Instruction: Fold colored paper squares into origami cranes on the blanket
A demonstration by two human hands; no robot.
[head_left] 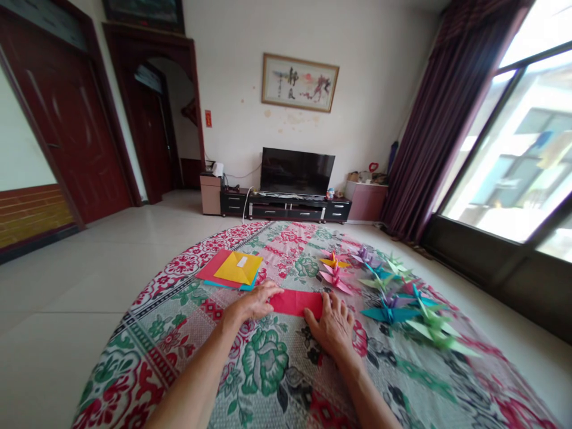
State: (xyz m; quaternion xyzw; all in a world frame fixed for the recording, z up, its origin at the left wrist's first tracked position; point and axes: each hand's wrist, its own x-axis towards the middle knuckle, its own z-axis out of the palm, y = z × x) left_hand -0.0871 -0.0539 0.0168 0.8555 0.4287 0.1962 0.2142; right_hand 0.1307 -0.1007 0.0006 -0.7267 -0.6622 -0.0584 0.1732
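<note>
A folded red paper (297, 302) lies flat on a flowered cloth (263, 369) spread on the floor. My left hand (257, 301) rests on the paper's left end, fingers stretched flat over its edge. My right hand (333, 325) presses the paper's right end, fingers spread and flat. Neither hand grips anything. A stack of coloured paper sheets (235, 269), yellow on top of red and teal, lies on the cloth just beyond my left hand.
Several folded paper cranes (393, 295) in pink, purple, teal and green sit on the cloth's right side. A TV (297, 171) on a low cabinet stands at the far wall. Dark wooden doors (74, 125) are left, a curtained window (513, 155) right.
</note>
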